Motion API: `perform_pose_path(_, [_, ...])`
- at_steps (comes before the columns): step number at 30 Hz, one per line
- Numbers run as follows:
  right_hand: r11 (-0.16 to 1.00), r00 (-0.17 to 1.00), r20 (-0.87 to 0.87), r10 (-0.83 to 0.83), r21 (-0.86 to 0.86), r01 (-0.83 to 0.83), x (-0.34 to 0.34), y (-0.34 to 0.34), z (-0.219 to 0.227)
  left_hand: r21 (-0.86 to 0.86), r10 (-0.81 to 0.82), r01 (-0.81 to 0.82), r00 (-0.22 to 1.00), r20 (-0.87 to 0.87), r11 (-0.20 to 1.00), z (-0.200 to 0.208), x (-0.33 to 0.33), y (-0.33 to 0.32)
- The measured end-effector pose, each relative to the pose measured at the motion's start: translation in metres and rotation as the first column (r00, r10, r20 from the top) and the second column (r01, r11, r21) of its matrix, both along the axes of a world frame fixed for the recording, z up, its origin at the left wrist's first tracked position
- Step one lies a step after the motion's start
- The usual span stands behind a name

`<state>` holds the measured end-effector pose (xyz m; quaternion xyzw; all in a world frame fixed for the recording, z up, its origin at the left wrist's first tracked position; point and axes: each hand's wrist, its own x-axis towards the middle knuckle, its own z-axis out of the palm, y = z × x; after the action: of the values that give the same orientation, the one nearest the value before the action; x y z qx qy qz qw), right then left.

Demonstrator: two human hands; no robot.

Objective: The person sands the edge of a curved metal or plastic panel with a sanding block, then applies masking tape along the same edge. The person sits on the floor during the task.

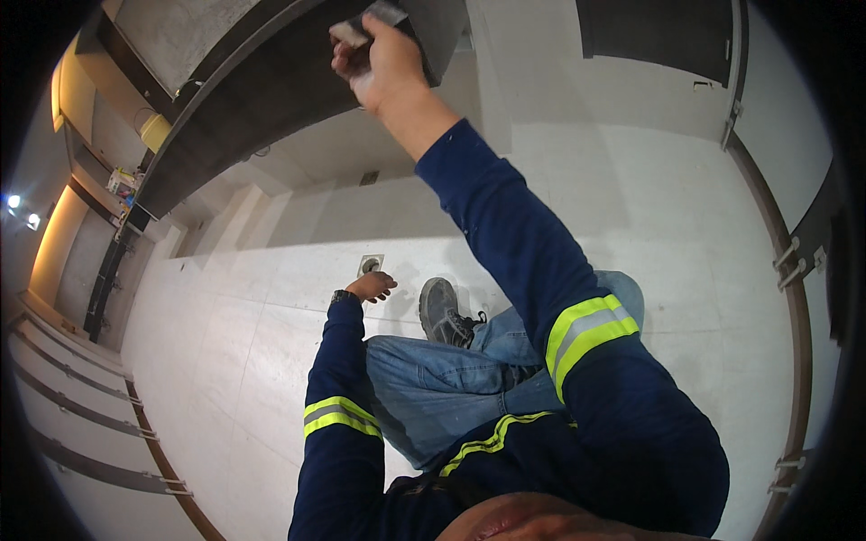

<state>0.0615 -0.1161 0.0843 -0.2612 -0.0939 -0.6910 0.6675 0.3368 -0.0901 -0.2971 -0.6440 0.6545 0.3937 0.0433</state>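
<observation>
My right hand is raised at the far end of a dark counter front, its fingers closed round a small pad. White and grey parts of the pad show, but its kind is not clear. It lies against or very close to the dark face; I cannot tell which. Low over the floor, my left hand hangs with its fingers loosely bent and apart, and nothing shows in them. Just beyond it is a square floor drain.
My shoe and bent legs in jeans rest on the pale tiled floor. A yellow bucket stands beyond the counter at the left. White panels with rails line the lower left, and cabinets with handles the right.
</observation>
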Motion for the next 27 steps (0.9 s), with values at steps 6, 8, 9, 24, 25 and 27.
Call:
perform_pose_path(6, [1.0, 0.998, -0.054, 0.012, 0.023, -0.01, -0.005, -0.009, 0.006, 0.025, 0.013, -0.014, 1.0, 0.014, 1.0, 0.003, -0.001, 0.003])
perform_pose_path(8, [0.999, 0.999, -0.029, 0.033, 0.025, -0.033, -0.006, 0.004, 0.009, 0.036, 0.018, -0.017, 1.0, -0.019, 0.999, 0.006, -0.002, 0.003])
perform_pose_path(9, [0.999, 0.999, -0.012, 0.036, 0.014, -0.036, -0.007, 0.012, 0.009, 0.031, 0.034, -0.033, 0.999, -0.028, 0.999, 0.007, -0.003, 0.002])
perform_pose_path(24, [0.993, 1.0, -0.026, -0.001, 0.116, 0.004, -0.006, 0.036, -0.015, 0.037, 0.022, -0.022, 1.0, 0.019, 0.999, 0.01, -0.005, 0.005])
perform_pose_path(25, [0.993, 1.0, -0.024, 0.01, 0.115, -0.007, -0.006, 0.038, -0.015, 0.042, 0.027, -0.027, 1.0, -0.004, 0.999, 0.01, -0.005, 0.005])
perform_pose_path(27, [0.996, 1.0, 0.027, 0.006, 0.093, -0.009, -0.007, 0.041, -0.013, 0.039, 0.037, -0.036, 0.999, -0.039, 0.999, 0.009, -0.005, 0.005])
